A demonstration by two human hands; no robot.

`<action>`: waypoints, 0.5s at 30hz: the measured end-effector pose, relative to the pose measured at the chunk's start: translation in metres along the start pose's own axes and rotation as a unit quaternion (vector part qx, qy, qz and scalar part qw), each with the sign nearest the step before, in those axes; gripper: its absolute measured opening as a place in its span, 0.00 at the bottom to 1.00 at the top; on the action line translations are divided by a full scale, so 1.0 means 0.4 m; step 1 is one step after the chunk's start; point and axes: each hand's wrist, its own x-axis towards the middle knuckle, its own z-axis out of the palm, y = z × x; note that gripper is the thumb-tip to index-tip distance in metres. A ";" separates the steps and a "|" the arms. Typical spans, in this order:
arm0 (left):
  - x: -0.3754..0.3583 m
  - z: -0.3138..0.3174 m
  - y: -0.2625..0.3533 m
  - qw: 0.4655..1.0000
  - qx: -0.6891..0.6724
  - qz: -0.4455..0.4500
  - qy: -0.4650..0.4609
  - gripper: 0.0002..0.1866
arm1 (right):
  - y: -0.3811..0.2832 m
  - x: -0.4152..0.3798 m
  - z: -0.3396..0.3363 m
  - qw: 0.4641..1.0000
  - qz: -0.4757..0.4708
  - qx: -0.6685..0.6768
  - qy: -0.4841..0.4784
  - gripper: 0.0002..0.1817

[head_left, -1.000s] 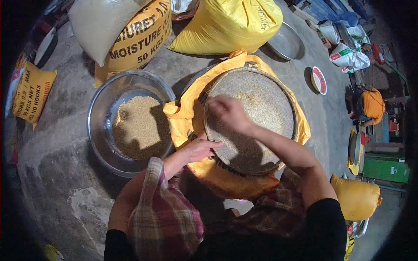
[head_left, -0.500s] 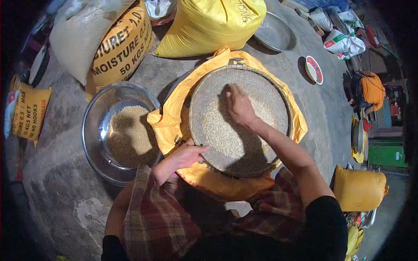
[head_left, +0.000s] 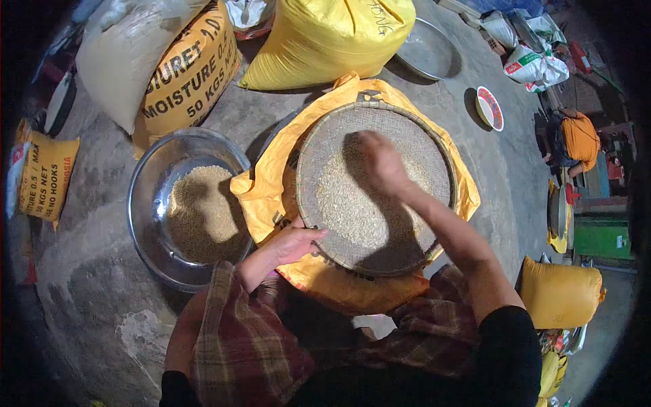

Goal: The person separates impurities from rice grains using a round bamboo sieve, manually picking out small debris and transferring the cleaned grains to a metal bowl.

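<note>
A round bamboo winnowing tray (head_left: 339, 129) holds a spread of pale grain (head_left: 352, 210). Gripping its near-left rim is my left hand (head_left: 291, 244), thumb over the edge and fingers underneath, hidden. My right hand (head_left: 386, 166) is over the far part of the grain, its fingers smeared by motion. Beneath the tray, an opened yellow woven sack (head_left: 271, 163) spreads out on all sides. To the left, a shiny metal basin (head_left: 146, 230) contains browner grain (head_left: 210, 210).
A full yellow sack (head_left: 325, 47) and a printed fertilizer sack (head_left: 193, 81) stand beyond the tray. A metal pan (head_left: 430, 51) and a patterned bowl (head_left: 489, 108) lie at the far right. Another person in orange (head_left: 580, 139) bends over at the right edge.
My right hand has swept a little to the right across the grain, its wrist following. My left hand keeps its hold on the rim.
</note>
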 end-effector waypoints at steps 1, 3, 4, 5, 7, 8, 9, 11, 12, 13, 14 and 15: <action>0.001 0.001 0.000 1.000 0.009 0.001 0.003 0.31 | 0.030 0.009 -0.025 0.997 0.075 0.000 -0.023 0.16; 0.009 -0.012 -0.006 1.000 0.004 -0.003 -0.005 0.31 | 0.084 0.018 -0.055 0.988 0.148 -0.001 -0.044 0.15; 0.010 -0.008 -0.002 1.000 0.002 -0.008 -0.013 0.31 | 0.099 0.017 -0.059 0.984 0.164 -0.031 -0.061 0.14; 0.010 -0.006 0.001 1.000 0.002 -0.008 -0.014 0.31 | 0.110 0.014 -0.056 0.979 0.181 -0.061 -0.077 0.13; 0.006 -0.002 -0.003 1.000 0.006 0.004 -0.005 0.30 | 0.115 0.007 0.000 0.988 0.143 -0.034 -0.045 0.13; 0.006 -0.003 -0.006 1.000 0.005 0.002 -0.003 0.30 | 0.094 0.012 0.027 0.995 0.103 -0.008 -0.012 0.13; 0.007 -0.004 -0.007 1.000 0.003 0.005 0.001 0.30 | 0.058 0.022 0.037 0.995 0.096 -0.009 -0.013 0.13; 0.007 -0.005 -0.007 1.000 0.003 0.006 0.007 0.30 | -0.023 0.034 0.042 0.996 0.088 0.001 -0.031 0.12; 0.006 -0.003 -0.005 1.000 0.006 0.005 0.004 0.30 | -0.038 0.035 0.056 0.997 0.076 -0.003 -0.029 0.13; 0.005 -0.001 -0.003 1.000 0.008 0.004 0.001 0.29 | -0.050 0.035 0.073 0.999 0.047 -0.007 -0.011 0.11; 0.004 0.000 -0.002 1.000 0.009 0.004 0.001 0.29 | -0.059 0.034 0.085 1.000 0.017 -0.011 0.007 0.11; 0.002 0.003 0.000 1.000 0.008 -0.001 0.007 0.29 | -0.072 0.034 0.086 1.000 0.017 -0.012 0.007 0.11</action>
